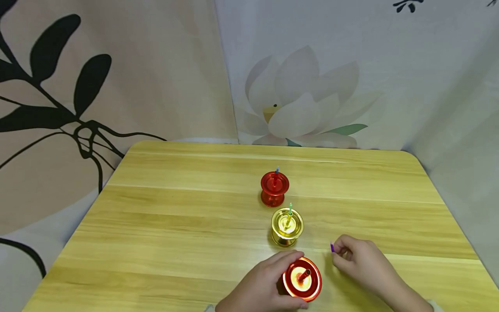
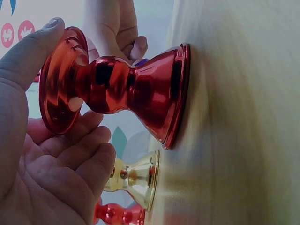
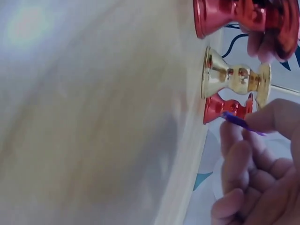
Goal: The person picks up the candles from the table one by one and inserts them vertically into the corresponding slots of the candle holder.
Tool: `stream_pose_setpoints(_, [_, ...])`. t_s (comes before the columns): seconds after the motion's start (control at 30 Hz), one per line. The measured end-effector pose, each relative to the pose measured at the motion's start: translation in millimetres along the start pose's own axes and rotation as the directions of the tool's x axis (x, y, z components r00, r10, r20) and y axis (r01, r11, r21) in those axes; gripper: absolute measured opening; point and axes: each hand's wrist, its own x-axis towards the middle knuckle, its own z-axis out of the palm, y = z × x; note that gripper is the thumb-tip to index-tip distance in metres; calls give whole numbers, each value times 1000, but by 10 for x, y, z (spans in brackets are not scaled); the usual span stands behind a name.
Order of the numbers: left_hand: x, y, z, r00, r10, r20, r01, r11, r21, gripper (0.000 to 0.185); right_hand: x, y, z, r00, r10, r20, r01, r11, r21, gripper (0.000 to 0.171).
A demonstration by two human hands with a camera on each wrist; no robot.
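Note:
A shiny red candlestick stands at the near side of the table, with a bare socket in its dish. My left hand holds it by the dish, thumb and fingers on opposite sides of the rim; the left wrist view shows its flared base at the tabletop. To its right, my right hand pinches a small purple candle between thumb and index finger, apart from the candlestick. Behind stands a gold candlestick bearing a green candle.
Farther back is another red candlestick with a blue candle in it. The three candlesticks form a rough line on the wood-grain table. A printed curtain hangs behind the table's far edge.

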Motion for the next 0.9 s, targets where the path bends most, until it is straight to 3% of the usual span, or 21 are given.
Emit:
stream_pose_setpoints(0.23, [10, -10, 15, 1000, 12, -3, -12, 1000, 17, 83, -65, -62, 64, 992, -48, -114, 61, 991, 120, 22])
stream_pose_setpoints(0.47, [14, -12, 19, 1000, 17, -11, -16, 999, 29, 83, -119, -210, 67, 968, -139, -207, 190, 949, 252, 33])
stream_pose_setpoints(0.9, [16, 4, 15, 1000, 2, -7, -2, 1000, -1, 82, -200, -468, 10, 920, -266, -289, 346, 898, 273, 41])
